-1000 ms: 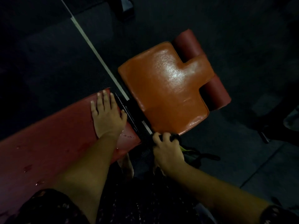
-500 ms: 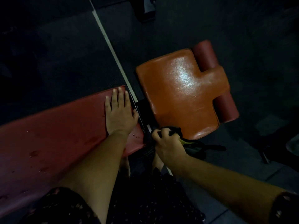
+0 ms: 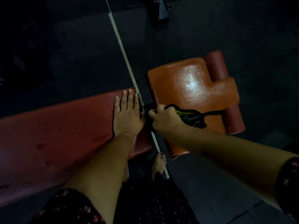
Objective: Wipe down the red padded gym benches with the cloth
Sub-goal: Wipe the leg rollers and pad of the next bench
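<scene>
A long dark red bench pad (image 3: 56, 135) runs from the left edge to the middle, with wet spots on it. My left hand (image 3: 127, 113) rests flat on its right end, fingers straight. To the right lies a glossy orange-red seat pad (image 3: 194, 88) with a red roller (image 3: 233, 113) behind it. My right hand (image 3: 165, 118) grips a dark cloth (image 3: 192, 118) with a green patch, at the gap between the two pads and over the seat pad's near-left part.
Dark rubber floor mats (image 3: 72, 62) surround the bench, crossed by a pale strip (image 3: 123, 50). A dark metal machine base (image 3: 160, 12) stands at the top. My bare foot (image 3: 159, 165) is on the floor below the gap.
My right hand with the cloth has moved up from the seat pad's near edge onto the pad, beside my left hand. The left hand still rests flat on the bench end.
</scene>
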Demonstrator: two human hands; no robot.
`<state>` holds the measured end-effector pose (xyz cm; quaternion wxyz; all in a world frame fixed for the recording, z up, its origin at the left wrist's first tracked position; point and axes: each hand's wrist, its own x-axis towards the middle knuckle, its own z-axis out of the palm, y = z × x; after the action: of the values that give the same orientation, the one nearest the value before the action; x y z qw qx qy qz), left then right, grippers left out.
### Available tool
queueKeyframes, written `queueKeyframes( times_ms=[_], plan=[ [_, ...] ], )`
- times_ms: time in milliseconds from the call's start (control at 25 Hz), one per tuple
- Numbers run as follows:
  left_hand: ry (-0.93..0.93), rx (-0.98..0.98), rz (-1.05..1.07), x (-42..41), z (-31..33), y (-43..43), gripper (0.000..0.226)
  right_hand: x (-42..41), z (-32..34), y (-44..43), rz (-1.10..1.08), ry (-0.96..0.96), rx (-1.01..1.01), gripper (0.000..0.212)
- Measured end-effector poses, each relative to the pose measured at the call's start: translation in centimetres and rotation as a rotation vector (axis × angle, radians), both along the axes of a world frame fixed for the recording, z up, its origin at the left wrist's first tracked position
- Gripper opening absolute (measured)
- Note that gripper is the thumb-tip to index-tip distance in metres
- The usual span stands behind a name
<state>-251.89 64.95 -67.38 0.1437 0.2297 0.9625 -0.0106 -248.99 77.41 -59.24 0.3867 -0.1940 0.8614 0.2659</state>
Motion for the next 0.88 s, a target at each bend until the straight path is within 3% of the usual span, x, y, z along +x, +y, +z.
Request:
queueKeyframes(
  times_ms=[240, 320, 480, 600, 720, 880],
  plan=[
    [0.007, 0.028, 0.010, 0.1, -0.1, -0.1, 0.081, -8.7, 0.3, 1.4, -0.145, 0.243, -0.019, 0.042],
    [0.019, 0.020, 0.011, 0.0, -0.2, -0.1, 0.082, -9.0, 0.4, 0.9, -0.060, 0.235, 0.005, 0.045],
    [0.008, 0.020, 0.006, 0.0, -0.1, 0.1, 0.081, -6.7, 0.4, 0.7, 0.423, 0.060, 0.031, 0.045],
    [0.015, 0.027, 0.016, -0.1, -0.3, 0.1, 0.083, -10.9, -0.1, 2.7, 0.253, 0.223, 0.002, 0.054],
    [0.016, 0.015, 0.018, -0.2, -0.5, 0.0, 0.080, -14.5, 0.1, 3.7, 0.079, 0.420, 0.124, 0.050],
    [0.030, -0.004, 0.011, -0.2, -0.7, 0.0, 0.076, -14.3, -1.1, 3.6, 0.358, 0.286, 0.105, 0.060]
  ],
)
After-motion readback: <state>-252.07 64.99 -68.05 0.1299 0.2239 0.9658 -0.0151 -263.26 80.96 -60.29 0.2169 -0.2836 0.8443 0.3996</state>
